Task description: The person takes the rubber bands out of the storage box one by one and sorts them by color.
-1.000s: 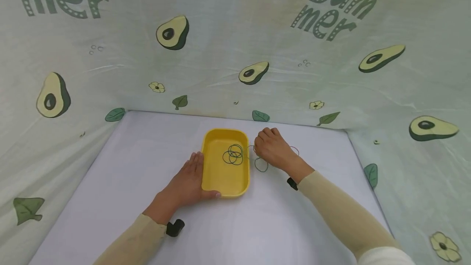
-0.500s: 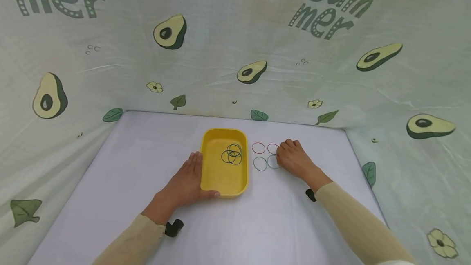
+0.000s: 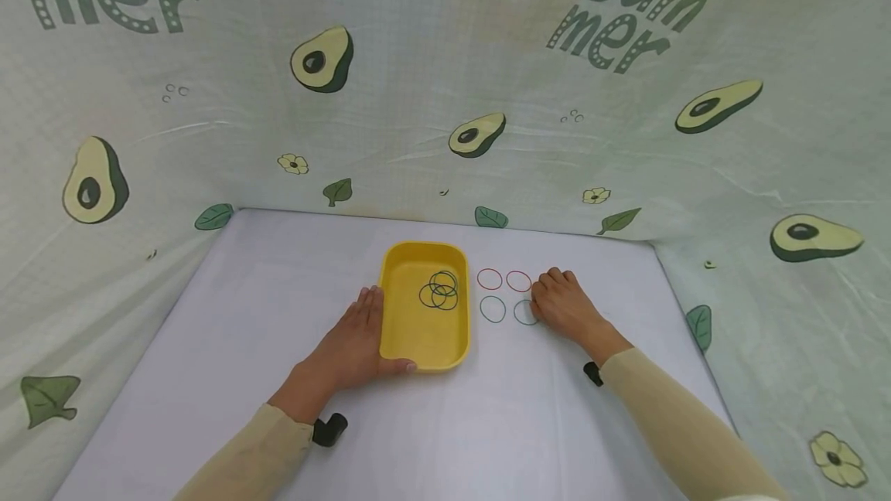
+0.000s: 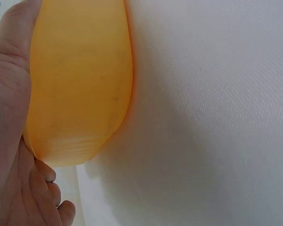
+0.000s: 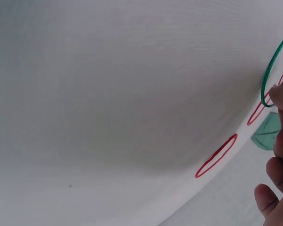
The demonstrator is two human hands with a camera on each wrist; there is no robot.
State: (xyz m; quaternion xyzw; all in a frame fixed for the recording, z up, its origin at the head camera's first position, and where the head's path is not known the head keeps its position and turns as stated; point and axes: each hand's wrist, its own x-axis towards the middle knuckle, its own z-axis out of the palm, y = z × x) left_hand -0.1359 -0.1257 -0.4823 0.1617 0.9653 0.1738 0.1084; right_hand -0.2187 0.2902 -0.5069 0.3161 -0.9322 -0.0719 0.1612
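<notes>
In the head view my left hand (image 3: 351, 342) lies along the left side of a yellow tray (image 3: 421, 342), fingers straight, thumb over its near edge. Several dark blue-green rubber bands (image 3: 443, 296) overlap inside. Right of the tray, my right hand (image 3: 567, 306) pinches a green rubber band (image 3: 515, 314) between thumb and finger. The right wrist view shows that green band (image 5: 267, 70) tipped up at the fingertips. Another green rubber band (image 3: 493, 322) and two red rubber bands, the left one (image 3: 489, 289) and the right one (image 3: 518, 291), lie flat nearby.
A white cloth (image 3: 501, 416) covers the table. Behind it and at both sides hangs a pale curtain (image 3: 404, 83) printed with avocados and leaves. Black wrist cameras, one by the left wrist (image 3: 329, 430), sit below both hands.
My right hand has moved right, away from the tray, uncovering the red and green bands. Lately the green band at its fingertips has slid slightly right. My left hand and the tray hold still.
</notes>
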